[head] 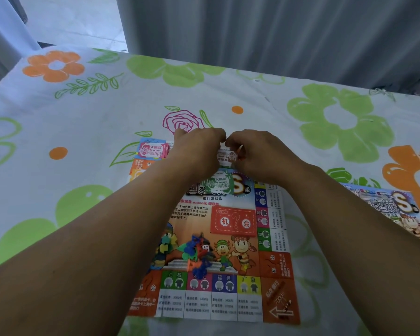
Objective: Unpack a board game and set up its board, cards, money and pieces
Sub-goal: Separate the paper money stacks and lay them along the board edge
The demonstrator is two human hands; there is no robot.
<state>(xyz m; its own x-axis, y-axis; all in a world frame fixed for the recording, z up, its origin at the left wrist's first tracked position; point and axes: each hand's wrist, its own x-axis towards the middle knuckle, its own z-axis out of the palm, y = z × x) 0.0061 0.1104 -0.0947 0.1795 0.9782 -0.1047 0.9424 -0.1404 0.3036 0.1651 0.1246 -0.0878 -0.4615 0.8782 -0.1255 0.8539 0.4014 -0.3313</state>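
Game board [274, 265] bears a green note [217, 183] reading "MONEY 5000".

Two arms are in view, each uncovered from the lower edge of view to the fingers. On the left forearm [87, 251]: bare skin, one small spot towards the elbow end. On the right forearm [349, 214]: bare skin, smooth surface. The left hand [199, 144] and right hand [255, 151] are bare, with knuckle ridges faintly visible. Fingertips hidden; nails cannot be assessed. Any clothing above the forearms lies out of view.
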